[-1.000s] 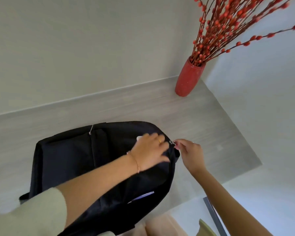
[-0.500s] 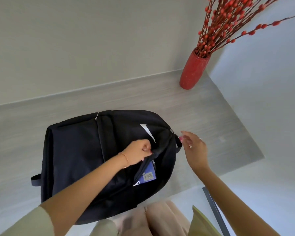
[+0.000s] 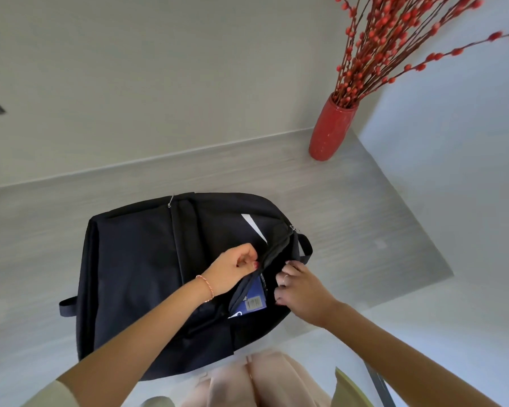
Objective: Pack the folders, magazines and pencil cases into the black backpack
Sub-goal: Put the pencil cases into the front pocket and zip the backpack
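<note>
On a pale grey tabletop point(image 3: 350, 201), at the centre of the view, a black backpack point(image 3: 147, 274) lies flat with its top end toward 3 o'clock and a white stripe point(image 3: 254, 227) on its front. Its main zip gapes open along the edge nearest 4 o'clock, and a blue item with a printed label point(image 3: 255, 299) (folder or magazine, it is hard to say) shows inside the opening. The left hand point(image 3: 232, 270) reaches in from 7 o'clock, its grip clamped on the upper lip of the opening, pinching the black fabric. The right hand point(image 3: 301, 289) comes in from 5 o'clock, fingers curled over the lower lip of the same opening, gripping the fabric there. A carry loop point(image 3: 304, 249) sticks out at the bag's 3 o'clock end. At 1 o'clock a red vase point(image 3: 331, 130) stands on the tabletop by the wall, holding red-budded branches point(image 3: 394, 33).
</note>
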